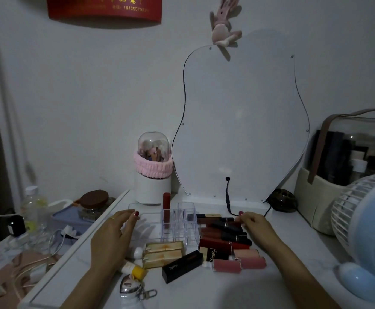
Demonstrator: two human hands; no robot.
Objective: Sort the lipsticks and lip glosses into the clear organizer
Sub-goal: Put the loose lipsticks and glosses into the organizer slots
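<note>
The left hand (113,237) rests with relaxed, straight fingers against the left edge of the clear organizer (159,221), holding nothing. The right hand (256,228) hovers with loosely curled fingers at the far end of the pile of lipsticks (224,235); whether it pinches one cannot be told. The organizer holds one dark red lip gloss (166,208), upright in a back slot. At its 3 o'clock lie dark tubes, at 5 o'clock pink glosses (240,263), at 6 o'clock gold tubes (163,253) on the white surface (204,291).
</note>
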